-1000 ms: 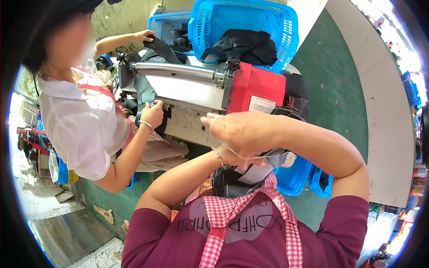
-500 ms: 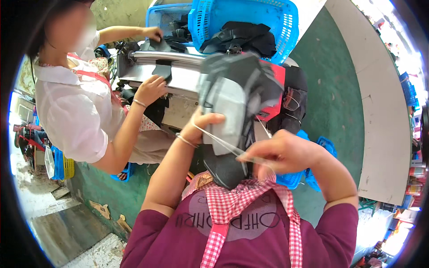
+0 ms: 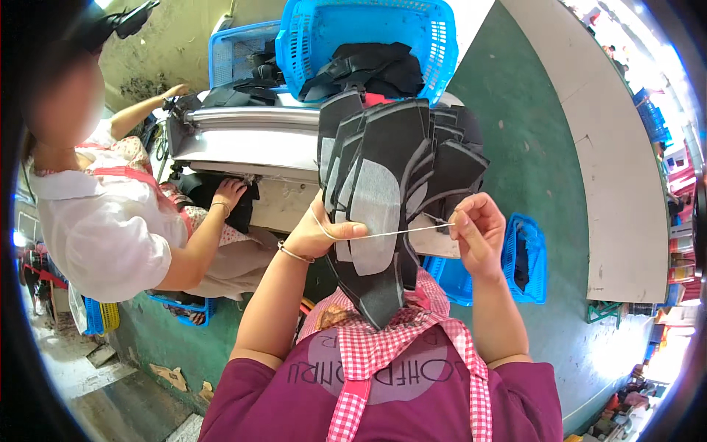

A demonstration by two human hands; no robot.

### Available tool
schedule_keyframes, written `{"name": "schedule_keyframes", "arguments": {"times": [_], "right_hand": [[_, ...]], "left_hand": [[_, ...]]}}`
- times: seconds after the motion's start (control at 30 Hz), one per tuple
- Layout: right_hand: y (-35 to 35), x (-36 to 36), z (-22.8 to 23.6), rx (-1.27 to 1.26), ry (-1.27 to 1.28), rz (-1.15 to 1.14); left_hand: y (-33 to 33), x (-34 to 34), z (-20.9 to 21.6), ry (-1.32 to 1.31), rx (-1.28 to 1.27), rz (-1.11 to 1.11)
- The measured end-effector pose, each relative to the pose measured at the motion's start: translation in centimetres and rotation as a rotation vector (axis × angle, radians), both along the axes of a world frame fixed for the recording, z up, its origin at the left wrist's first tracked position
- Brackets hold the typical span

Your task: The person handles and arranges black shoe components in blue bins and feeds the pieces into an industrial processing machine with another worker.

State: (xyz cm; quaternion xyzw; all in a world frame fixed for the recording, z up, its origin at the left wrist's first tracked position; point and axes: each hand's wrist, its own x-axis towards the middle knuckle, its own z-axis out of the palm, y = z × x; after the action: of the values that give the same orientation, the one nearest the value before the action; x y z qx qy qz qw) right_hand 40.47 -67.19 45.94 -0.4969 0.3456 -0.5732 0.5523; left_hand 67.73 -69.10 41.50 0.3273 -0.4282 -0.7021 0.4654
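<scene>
A thick bundle of flat black cut pieces (image 3: 398,136), several with pale grey patches, stands in front of my chest. My left hand (image 3: 321,234) is closed round its left side, the thumb lying across the front. A thin white string (image 3: 412,231) runs taut from beneath that thumb across the bundle's lower part. At the right, my right hand (image 3: 479,234) pinches the string's other end between thumb and fingertips, apart from the bundle. Whether the string passes behind the pieces is hidden.
A co-worker (image 3: 110,214) sits at the left beside a metal roller machine (image 3: 250,121). A large blue basket (image 3: 368,22) with black pieces tops the table. Another blue basket (image 3: 526,258) stands on the green floor (image 3: 530,132) at right; a long pale board (image 3: 626,184) lies beyond.
My right hand has drawn the string out to the right, away from the bundle, and tautened it. The bundle has steadied and fanned out. The co-worker's hands have moved off the machine's top.
</scene>
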Motion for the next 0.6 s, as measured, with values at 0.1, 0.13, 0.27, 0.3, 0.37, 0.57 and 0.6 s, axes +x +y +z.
{"name": "schedule_keyframes", "arguments": {"times": [0.1, 0.13, 0.27, 0.3, 0.37, 0.57, 0.6], "right_hand": [[0.1, 0.2, -1.4, 0.099, -0.120, -0.141], [-0.3, 0.0, -1.9, 0.068, -0.140, -0.158], [-2.8, -0.8, -3.9, 0.031, 0.235, -0.106], [-3.3, -0.9, -4.7, 0.070, 0.206, -0.025], [-4.7, -1.1, -3.7, 0.116, 0.063, 0.014], [-14.4, -7.4, -2.7, 0.256, -0.039, 0.157], [-16.5, -8.4, -2.1, 0.279, -0.137, 0.137]], "left_hand": [[-0.6, -0.8, -0.8, -0.133, -0.109, 0.020], [-0.4, -1.5, -0.4, -0.019, -0.010, 0.004], [-2.2, -4.6, 0.0, 0.021, 0.053, -0.001], [-2.8, -5.9, 0.3, 0.042, 0.090, 0.023], [-4.5, -8.5, 1.7, 0.067, 0.119, 0.051], [-9.5, -12.4, 3.1, 0.301, 0.114, -0.087], [-11.0, -12.8, 3.2, 0.344, 0.088, -0.171]]}}
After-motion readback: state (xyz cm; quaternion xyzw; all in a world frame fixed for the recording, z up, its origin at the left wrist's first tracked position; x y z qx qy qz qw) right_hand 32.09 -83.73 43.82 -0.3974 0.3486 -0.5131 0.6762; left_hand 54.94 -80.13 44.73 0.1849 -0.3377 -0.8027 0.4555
